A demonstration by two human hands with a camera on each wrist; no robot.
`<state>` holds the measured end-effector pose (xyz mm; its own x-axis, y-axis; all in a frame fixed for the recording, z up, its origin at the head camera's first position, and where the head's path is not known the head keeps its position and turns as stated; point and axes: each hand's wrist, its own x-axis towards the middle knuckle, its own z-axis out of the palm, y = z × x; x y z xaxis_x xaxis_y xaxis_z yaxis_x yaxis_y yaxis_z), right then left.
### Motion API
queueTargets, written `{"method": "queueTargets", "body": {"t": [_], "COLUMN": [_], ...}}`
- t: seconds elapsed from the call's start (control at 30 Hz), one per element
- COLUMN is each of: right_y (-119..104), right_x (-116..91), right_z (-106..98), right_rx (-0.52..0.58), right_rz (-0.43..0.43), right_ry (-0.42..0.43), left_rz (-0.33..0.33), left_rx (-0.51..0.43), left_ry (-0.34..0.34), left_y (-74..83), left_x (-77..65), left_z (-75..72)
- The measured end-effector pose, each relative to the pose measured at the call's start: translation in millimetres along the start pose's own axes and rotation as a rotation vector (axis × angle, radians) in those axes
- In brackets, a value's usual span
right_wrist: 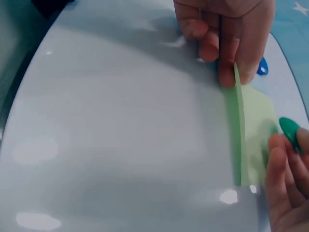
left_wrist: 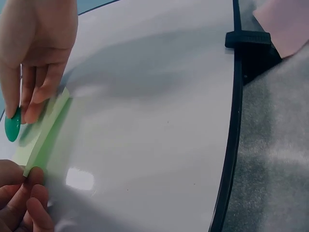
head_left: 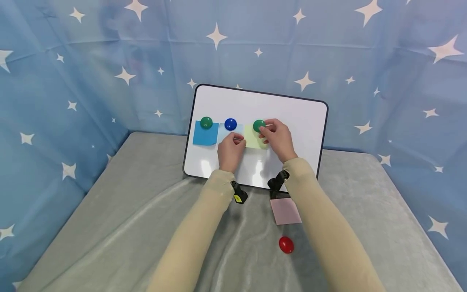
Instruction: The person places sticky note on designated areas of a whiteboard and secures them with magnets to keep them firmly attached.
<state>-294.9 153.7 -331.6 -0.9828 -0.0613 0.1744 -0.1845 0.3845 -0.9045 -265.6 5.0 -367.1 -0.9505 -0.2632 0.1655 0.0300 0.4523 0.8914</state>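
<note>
A whiteboard [head_left: 292, 134] with a dark frame leans at the back of the table. My right hand [head_left: 279, 140] pinches a green round magnet [head_left: 259, 125] at the top of a pale green sticky note [head_left: 254, 140]. The left hand [head_left: 231, 154] pinches that note by its lower left corner, and in the right wrist view the note's lower edge [right_wrist: 241, 130] stands away from the board. Left of it are a light blue note [head_left: 223, 132] under a blue magnet [head_left: 230, 124] and a bright blue note [head_left: 205, 136] under another green magnet [head_left: 206, 122].
On the grey cloth [head_left: 146, 194] in front of the board lie a pink sticky note [head_left: 285, 211] and a red magnet [head_left: 286, 245], both near my right forearm. A black clip-like foot [left_wrist: 248, 40] grips the board's lower edge. A starry blue curtain [head_left: 164, 52] hangs behind.
</note>
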Motion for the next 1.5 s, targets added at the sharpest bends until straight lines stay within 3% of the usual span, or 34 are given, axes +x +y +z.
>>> {"method": "queueTargets", "body": {"t": [0.6, 1.5], "right_y": [-9.4, -4.0], "right_x": [6.6, 1.8], "right_z": [3.6, 0.8], "right_rx": [-0.193, -0.208], "right_rz": [0.014, 0.036], "right_ry": [0.036, 0.029], "left_rz": [0.039, 0.026], "left_rx": [0.01, 0.017], "left_ry": [0.009, -0.005], "left_y": [0.2, 1.9], "left_x": [-0.2, -0.8], "left_z": [1.3, -2.5]}}
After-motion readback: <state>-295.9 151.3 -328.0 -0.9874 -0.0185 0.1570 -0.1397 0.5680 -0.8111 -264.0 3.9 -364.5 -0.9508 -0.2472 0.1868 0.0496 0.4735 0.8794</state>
